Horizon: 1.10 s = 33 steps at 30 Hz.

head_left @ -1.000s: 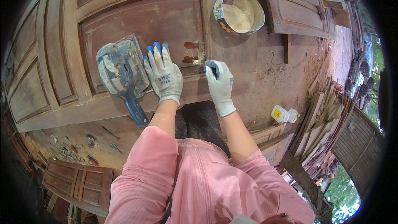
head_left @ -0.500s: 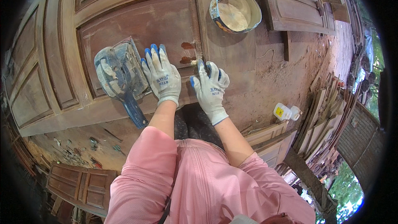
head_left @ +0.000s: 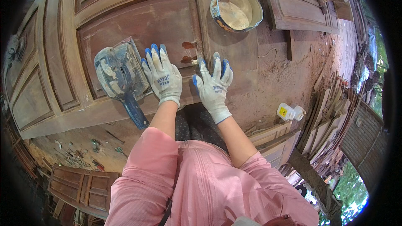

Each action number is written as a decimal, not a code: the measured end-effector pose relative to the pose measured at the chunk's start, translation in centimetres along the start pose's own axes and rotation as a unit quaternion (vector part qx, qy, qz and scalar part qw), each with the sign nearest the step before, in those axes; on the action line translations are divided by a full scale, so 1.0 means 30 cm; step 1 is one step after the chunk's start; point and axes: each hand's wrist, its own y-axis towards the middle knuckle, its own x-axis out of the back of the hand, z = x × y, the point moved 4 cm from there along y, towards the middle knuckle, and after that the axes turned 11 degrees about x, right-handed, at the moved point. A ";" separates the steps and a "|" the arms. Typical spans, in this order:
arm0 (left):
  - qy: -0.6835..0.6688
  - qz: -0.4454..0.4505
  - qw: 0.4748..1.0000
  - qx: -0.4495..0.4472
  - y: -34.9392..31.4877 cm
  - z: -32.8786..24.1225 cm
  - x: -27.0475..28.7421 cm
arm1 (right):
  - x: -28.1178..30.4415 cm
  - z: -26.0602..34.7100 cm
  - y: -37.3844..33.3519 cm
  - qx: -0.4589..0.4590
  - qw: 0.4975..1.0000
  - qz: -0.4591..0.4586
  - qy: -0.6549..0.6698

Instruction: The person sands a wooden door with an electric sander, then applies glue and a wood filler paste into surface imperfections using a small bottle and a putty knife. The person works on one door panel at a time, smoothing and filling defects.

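My left hand [head_left: 162, 75], in a white glove with blue fingertips, lies flat with fingers stretched out on the reddish-brown panel of a wooden door [head_left: 142, 23]. Close to the panel's lower right corner, my right hand [head_left: 213, 84], gloved alike, has its fingers spread over the door frame. Its index fingertip is beside a small pale lump of putty [head_left: 194, 62]. Two dark red spots [head_left: 187, 52] show on the panel between the hands. Left of my left hand rests a blue, putty-smeared tool with a handle [head_left: 133, 108], a squarish grey plate against it.
A round tin [head_left: 215, 11] of beige powder stands on the door's right part. Another panelled door [head_left: 293, 6] lies beyond it. White plastic bottles [head_left: 286, 111] are on the dirt floor at right, near stacked timber [head_left: 322, 121]. Scattered tools [head_left: 79, 155] lie at lower left.
My right hand's fingers have straightened and spread from a partly curled pose, staying near the putty. My left hand has hardly moved.
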 end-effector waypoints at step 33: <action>0.007 0.004 1.000 0.004 -0.002 0.001 -0.002 | 0.004 0.009 -0.013 0.027 0.999 0.015 0.018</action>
